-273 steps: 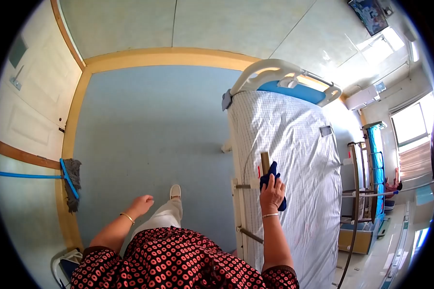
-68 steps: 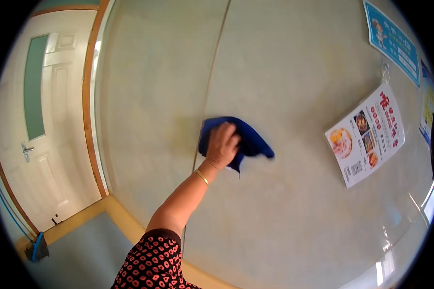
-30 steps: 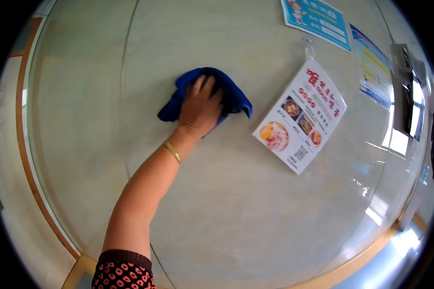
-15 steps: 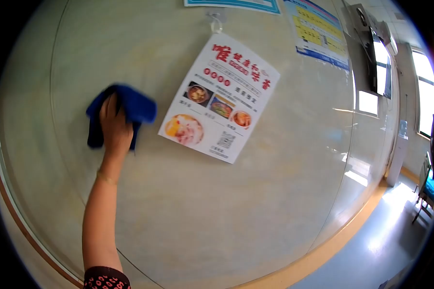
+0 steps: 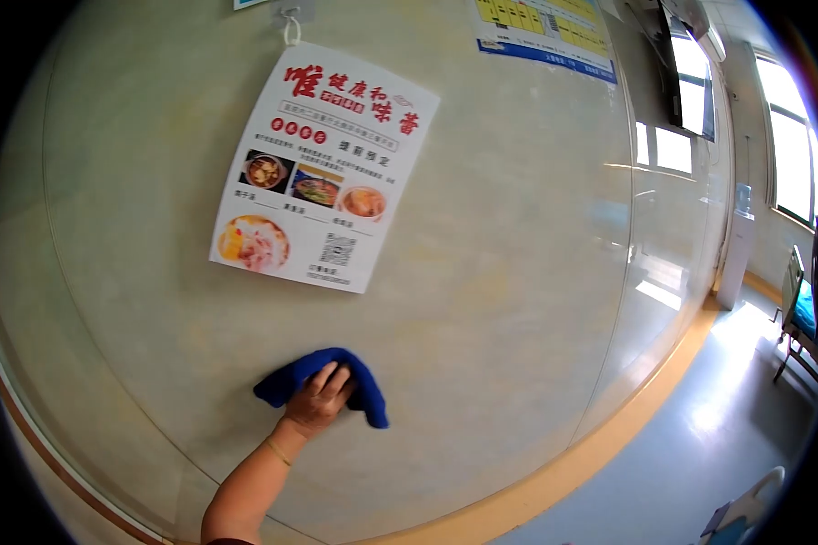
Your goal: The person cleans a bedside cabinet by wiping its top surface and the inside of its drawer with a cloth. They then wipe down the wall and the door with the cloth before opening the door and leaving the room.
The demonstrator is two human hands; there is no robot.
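My left hand [image 5: 318,400], with a gold bangle at the wrist, presses a dark blue cloth [image 5: 365,386] flat against the pale tiled wall [image 5: 482,363]. Its fingers lie on the cloth, which spreads out to both sides of them. Above the hand, a white printed poster [image 5: 323,168] with food pictures hangs tilted from a hook [image 5: 290,25]. My right hand is out of the frame.
A blue and yellow notice [image 5: 550,36] is on the wall at the top. To the right are a wall-mounted screen [image 5: 689,77], a water dispenser [image 5: 734,259], a window [image 5: 791,141] and a bed [image 5: 795,318]. A bed end [image 5: 750,504] shows at the lower right.
My left hand has moved with the blue cloth from beside the poster to below it. The view has turned right, so the poster appears further left and more of the room shows.
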